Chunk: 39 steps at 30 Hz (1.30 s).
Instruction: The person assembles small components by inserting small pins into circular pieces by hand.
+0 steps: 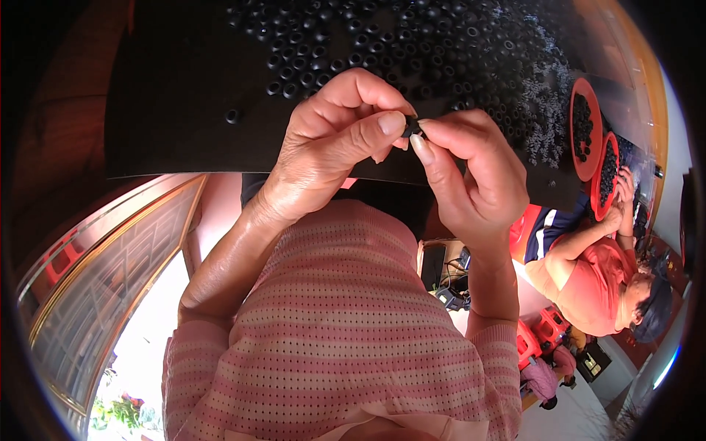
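Observation:
Both hands meet over the near edge of a dark table. Between thumb and fingers, my left hand point(323, 151) pinches a small black ring-like piece point(411, 127). From the other side, my right hand point(476, 170) has its thumb and index finger closed at the same piece. Whether the right fingertips also hold some smaller part is too small to tell. Beyond the hands lie several loose black rings point(318, 52), hollow in the middle. A single black ring point(233, 116) sits apart on the left.
Small silvery-grey pieces point(548, 125) are heaped on the table point(176, 110) at the right. Two red bowls point(576, 165) of black pieces stand beyond them. A person point(588, 287) in an orange shirt and dark cap reaches to the nearer bowl. Red stools point(548, 327) stand behind.

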Each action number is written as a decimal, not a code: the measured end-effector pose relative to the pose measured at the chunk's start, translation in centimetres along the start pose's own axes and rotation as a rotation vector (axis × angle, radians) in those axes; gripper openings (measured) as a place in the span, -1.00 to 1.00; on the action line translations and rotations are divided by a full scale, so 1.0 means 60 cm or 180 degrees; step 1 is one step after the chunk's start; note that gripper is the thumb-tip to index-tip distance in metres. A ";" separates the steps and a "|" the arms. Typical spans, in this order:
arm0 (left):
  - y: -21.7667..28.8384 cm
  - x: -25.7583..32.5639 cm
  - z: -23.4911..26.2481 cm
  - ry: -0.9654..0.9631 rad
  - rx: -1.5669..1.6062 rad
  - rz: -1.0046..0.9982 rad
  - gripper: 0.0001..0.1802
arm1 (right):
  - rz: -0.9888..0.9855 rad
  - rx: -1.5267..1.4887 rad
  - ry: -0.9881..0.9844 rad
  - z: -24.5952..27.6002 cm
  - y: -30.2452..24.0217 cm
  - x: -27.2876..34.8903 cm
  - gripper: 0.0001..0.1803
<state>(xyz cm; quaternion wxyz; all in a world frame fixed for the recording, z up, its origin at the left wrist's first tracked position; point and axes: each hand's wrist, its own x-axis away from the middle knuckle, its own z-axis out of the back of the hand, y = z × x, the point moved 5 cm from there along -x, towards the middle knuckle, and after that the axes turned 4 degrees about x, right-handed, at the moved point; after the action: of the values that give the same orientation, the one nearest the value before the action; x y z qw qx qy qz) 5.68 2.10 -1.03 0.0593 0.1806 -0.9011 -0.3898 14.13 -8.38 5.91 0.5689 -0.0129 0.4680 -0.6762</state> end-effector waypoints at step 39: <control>0.007 0.007 -0.012 -0.0183 0.0522 0.0630 -0.52 | 0.0019 -0.0254 -0.0599 -0.013 -0.009 -0.006 -0.74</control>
<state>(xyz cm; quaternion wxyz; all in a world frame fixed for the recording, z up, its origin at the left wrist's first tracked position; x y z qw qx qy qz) 5.32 1.73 -0.27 0.0567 0.0837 -0.9447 -0.3121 13.41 -7.67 6.00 0.6114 -0.0977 0.4391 -0.6510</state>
